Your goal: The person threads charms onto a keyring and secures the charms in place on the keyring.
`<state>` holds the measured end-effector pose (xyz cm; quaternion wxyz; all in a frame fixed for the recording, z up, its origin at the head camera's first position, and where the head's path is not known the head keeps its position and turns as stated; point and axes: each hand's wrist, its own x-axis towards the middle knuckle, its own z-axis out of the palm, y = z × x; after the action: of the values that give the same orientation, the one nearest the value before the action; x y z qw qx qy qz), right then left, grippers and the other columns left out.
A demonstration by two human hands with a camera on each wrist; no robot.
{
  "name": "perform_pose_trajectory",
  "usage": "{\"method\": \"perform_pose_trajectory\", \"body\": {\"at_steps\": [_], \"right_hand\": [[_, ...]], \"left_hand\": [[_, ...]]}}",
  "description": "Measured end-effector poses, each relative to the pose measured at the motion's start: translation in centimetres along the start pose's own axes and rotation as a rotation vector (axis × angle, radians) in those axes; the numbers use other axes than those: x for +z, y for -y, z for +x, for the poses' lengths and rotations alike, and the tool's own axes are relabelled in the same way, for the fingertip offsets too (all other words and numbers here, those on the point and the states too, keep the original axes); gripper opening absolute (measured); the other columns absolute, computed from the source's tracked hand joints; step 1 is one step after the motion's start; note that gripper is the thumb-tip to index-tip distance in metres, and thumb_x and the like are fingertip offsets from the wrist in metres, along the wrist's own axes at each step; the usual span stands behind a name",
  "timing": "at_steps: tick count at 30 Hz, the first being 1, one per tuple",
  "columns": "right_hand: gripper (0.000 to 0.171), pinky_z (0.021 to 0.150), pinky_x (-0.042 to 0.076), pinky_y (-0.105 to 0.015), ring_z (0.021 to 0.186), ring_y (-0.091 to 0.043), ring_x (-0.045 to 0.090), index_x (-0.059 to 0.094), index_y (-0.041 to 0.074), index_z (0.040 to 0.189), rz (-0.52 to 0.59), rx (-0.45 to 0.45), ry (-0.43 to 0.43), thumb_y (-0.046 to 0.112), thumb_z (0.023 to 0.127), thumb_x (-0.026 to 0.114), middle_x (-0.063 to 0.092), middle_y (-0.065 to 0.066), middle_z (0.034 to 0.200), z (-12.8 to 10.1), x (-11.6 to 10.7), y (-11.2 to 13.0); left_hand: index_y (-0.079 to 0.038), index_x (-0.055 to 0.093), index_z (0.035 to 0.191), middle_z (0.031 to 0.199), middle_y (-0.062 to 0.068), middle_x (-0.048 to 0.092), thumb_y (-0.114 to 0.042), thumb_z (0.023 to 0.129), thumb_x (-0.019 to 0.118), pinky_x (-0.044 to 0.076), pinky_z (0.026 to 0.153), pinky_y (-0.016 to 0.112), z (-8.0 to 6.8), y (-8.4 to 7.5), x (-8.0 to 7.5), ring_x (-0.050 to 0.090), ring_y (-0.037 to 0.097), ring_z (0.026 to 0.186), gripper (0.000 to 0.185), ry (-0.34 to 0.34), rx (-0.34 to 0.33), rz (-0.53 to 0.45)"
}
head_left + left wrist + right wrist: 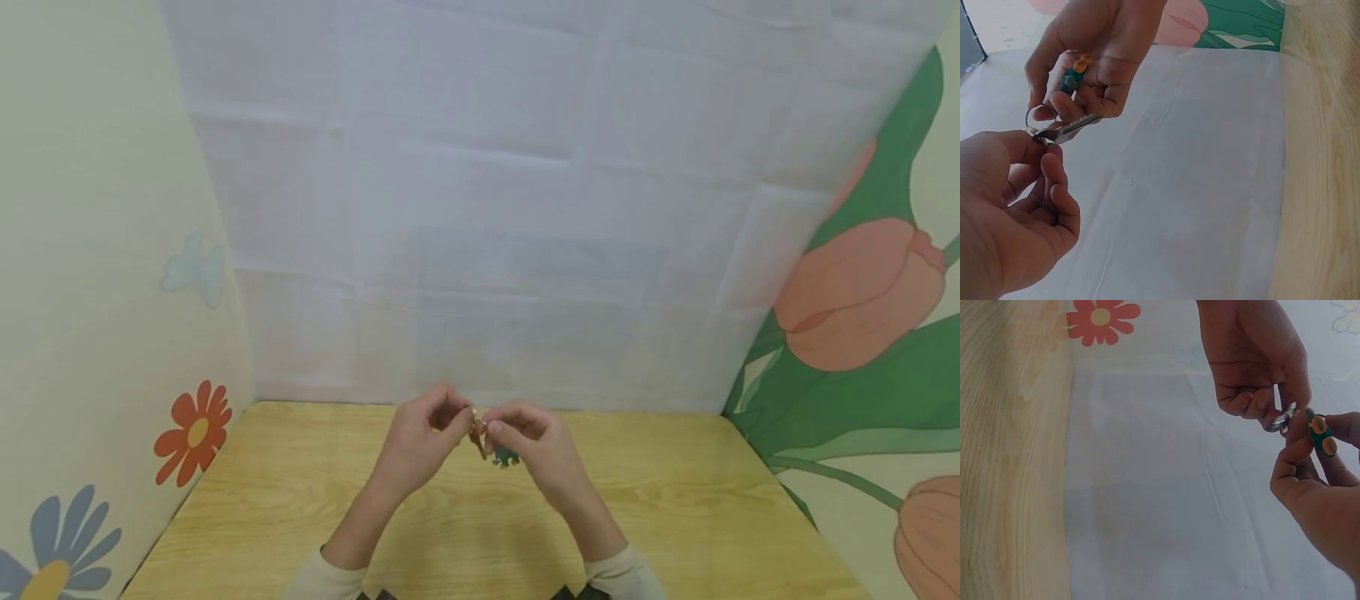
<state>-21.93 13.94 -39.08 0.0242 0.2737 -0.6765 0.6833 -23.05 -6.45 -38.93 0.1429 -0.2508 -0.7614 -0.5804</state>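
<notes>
My left hand (420,433) pinches metal rings at its fingertips, where a key (1072,128) sticks out. Across from it, the right hand (543,446) holds a thin key ring (1027,117) between thumb and fingers. A small green charm (1320,434) with orange round parts hangs beside the right fingers; its shape is partly hidden. Both hands meet fingertip to fingertip, raised above the table. How the rings link together is too small to tell.
Below the hands lies a wood-grain table (465,533). A creased white sheet (480,208) rises behind it. The left wall (90,275) bears painted flowers, and large tulips (862,292) cover the right wall.
</notes>
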Motion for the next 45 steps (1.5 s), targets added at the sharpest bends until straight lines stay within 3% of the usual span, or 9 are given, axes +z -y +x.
{"method": "perform_pose_trajectory", "body": {"at_steps": [8,18,25,33,39,45], "right_hand": [[0.015,0.071,0.053,-0.034,0.082,-0.028,0.066,0.072,0.003,0.109,-0.074,0.017,0.013,0.015,0.101,0.066,0.070,-0.015,0.096,-0.2,-0.2,0.3],[0.013,0.066,0.053,-0.037,0.079,-0.039,0.064,0.074,0.012,0.109,-0.208,0.062,0.067,0.020,0.101,0.067,0.069,-0.012,0.088,-0.7,-1.1,1.0],[0.013,0.065,0.054,-0.039,0.074,-0.027,0.066,0.074,0.012,0.111,-0.231,0.064,0.113,0.019,0.101,0.067,0.069,-0.012,0.086,-0.8,-1.4,1.6],[0.015,0.061,0.050,-0.036,0.070,-0.036,0.061,0.074,0.011,0.104,-0.212,0.044,0.121,0.020,0.105,0.062,0.068,-0.011,0.083,-0.4,-1.3,1.3],[0.019,0.061,0.051,-0.035,0.067,-0.030,0.061,0.073,0.008,0.103,-0.246,0.037,0.055,0.022,0.105,0.061,0.067,-0.009,0.081,-0.6,-1.0,1.6],[0.010,0.057,0.051,-0.033,0.063,-0.023,0.059,0.074,0.013,0.104,-0.340,-0.067,-0.072,0.014,0.103,0.064,0.066,-0.003,0.081,-0.8,-0.4,1.7]], "left_hand": [[-0.016,0.070,0.097,0.086,-0.002,0.069,-0.015,0.101,0.066,0.047,0.056,0.030,-0.1,0.0,-0.2,0.059,0.020,0.068,0.006,0.069,-0.062,-0.042],[-0.015,0.070,0.095,0.086,-0.004,0.067,-0.010,0.099,0.068,0.049,0.061,0.031,-0.1,-0.2,-0.3,0.060,0.018,0.071,0.007,0.127,-0.040,-0.041],[-0.017,0.070,0.092,0.085,-0.005,0.068,-0.013,0.099,0.068,0.051,0.063,0.031,-0.1,0.0,-0.5,0.062,0.016,0.073,0.008,0.156,-0.055,0.000],[-0.023,0.071,0.096,0.089,-0.008,0.069,-0.020,0.102,0.066,0.054,0.065,0.035,-0.3,-0.1,-0.7,0.064,0.017,0.074,0.009,0.195,-0.042,-0.033],[-0.017,0.072,0.099,0.090,-0.002,0.069,-0.022,0.103,0.065,0.053,0.062,0.035,-0.3,-0.2,-0.4,0.062,0.021,0.070,0.009,0.233,-0.062,-0.116],[-0.010,0.071,0.103,0.094,0.008,0.068,-0.025,0.102,0.067,0.051,0.065,0.032,-0.3,-0.5,0.1,0.058,0.022,0.071,0.016,0.243,-0.182,-0.260]]}}
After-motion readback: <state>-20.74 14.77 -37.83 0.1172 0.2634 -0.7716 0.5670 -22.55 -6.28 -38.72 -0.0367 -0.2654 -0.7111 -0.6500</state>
